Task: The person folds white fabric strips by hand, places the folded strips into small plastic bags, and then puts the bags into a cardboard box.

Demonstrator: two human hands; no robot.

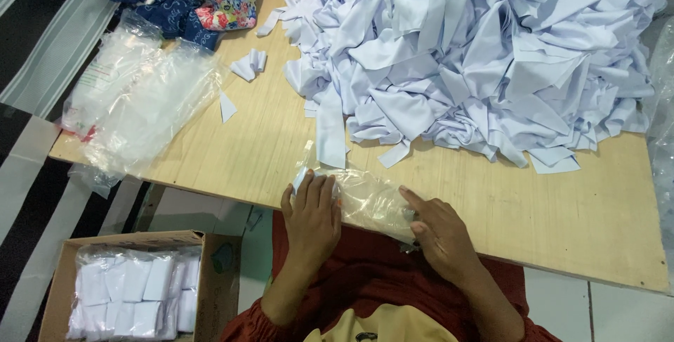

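Clear plastic bag (368, 201) under both hands, fabric pile (477, 54) behind

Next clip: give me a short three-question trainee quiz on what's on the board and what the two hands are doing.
1. True or false: both hands rest on the clear plastic bag at the near edge of the wooden board.
2. What fills the cardboard box on the floor?
A. loose blue cloth
B. bagged white folded pieces
C. nothing
3. What lies heaped on the far right of the board?

Key
1. True: left hand and right hand both press on it.
2. B: white folded pieces in plastic.
3. A big pile of pale fabric strips.
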